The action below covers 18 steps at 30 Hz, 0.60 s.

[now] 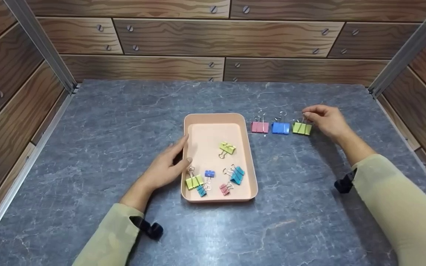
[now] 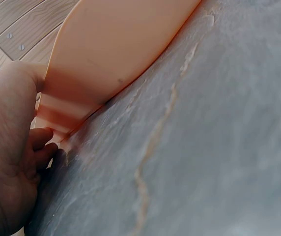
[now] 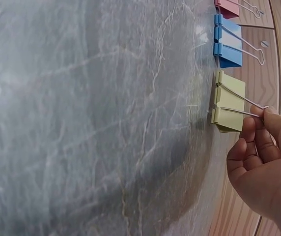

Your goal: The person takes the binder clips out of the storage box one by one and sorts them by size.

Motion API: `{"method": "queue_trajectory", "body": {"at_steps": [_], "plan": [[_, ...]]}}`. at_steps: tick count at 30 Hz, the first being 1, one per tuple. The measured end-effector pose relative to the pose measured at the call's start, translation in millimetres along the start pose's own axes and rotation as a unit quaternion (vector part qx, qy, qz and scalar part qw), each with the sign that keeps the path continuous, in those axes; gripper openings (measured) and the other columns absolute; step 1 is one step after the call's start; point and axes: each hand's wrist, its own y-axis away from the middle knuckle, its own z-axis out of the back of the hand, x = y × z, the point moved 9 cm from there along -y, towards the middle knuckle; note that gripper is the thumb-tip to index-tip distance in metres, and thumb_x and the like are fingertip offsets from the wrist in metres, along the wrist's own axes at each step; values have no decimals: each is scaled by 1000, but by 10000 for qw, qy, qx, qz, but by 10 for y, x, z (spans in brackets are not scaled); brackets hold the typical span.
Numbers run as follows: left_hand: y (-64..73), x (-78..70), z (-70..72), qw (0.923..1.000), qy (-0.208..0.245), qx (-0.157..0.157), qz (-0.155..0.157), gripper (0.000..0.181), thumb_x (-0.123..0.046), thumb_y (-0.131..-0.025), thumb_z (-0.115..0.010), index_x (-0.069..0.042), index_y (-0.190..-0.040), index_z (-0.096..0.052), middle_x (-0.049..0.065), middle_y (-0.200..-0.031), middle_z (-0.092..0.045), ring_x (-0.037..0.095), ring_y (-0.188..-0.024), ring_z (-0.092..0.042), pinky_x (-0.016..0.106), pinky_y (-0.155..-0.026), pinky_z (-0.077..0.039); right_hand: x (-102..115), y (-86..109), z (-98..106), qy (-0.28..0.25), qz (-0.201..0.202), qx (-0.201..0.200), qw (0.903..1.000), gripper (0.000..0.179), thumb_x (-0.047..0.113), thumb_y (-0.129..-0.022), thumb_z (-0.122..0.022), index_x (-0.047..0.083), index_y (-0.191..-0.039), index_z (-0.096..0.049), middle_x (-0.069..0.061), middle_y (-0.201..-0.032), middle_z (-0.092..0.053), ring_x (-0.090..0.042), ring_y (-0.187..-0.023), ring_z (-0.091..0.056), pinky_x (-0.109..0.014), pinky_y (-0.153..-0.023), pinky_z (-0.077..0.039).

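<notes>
Narrow at the fingertips, the right hand (image 1: pixel 325 120) has its grip closed on the looped end of a wire handle of a yellow-green binder clip (image 1: pixel 302 129), thumb against fingers. That clip is at the right end of a row on the table (image 1: pixel 87 147), to the right of the tray's far right corner. Just beside it on the left stands a blue clip (image 1: pixel 280 128), then a pink clip (image 1: pixel 260 127) near the tray's wall. The left hand (image 1: pixel 163 168) has a wide grip, thumb and forefinger spread and touching the left rim of the peach tray (image 1: pixel 213 135), whose raised walls lie between that hand and the row. Inside the tray are a yellow-green clip lying toward the middle, a large teal clip (image 1: pixel 237 175) near the right wall, and, toward the near end, another yellow-green clip (image 1: pixel 194 181) and small blue, teal and pink ones. Plank-patterned panels (image 1: pixel 227 38) rise at the far side, with metal posts (image 1: pixel 39 44) at the far left and far right corners. As for the pinched clip, its face is flat and plain, its spine is down and its handle points up; the metal is thin and silvery.
</notes>
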Motion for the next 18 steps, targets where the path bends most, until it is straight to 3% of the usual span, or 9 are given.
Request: {"method": "queue_trajectory", "body": {"at_steps": [5,12,18], "plan": [[1,-3,-6,10000,-43,0,5,75,-44,-106,-58,-27,-171,-26,7,-171,-32,37,-158,-27,53,-130,-18,7,-3,-9,-56,3,2,10000,36,22,-110,-62,-6,-132,-68,12,-99,-72,-3,-90,-65,-19,-76,-55],[-4,-30,1,9999,-23,-57,-133,75,-39,-105,-60,-21,-170,-27,14,-166,-39,46,-155,-28,55,-129,-18,-7,-22,-13,-33,7,4,10000,36,20,-110,-62,-7,-132,-68,6,-103,-73,-4,-90,-66,-18,-73,-55],[2,-27,5,9998,-16,-76,-168,75,-38,-105,-61,-20,-170,-27,11,-168,-37,46,-155,-28,55,-129,-18,-16,-26,-28,-74,31,43,10000,36,19,-109,-62,-7,-133,-67,3,-109,-74,1,-92,-67,-16,-79,-56]]}}
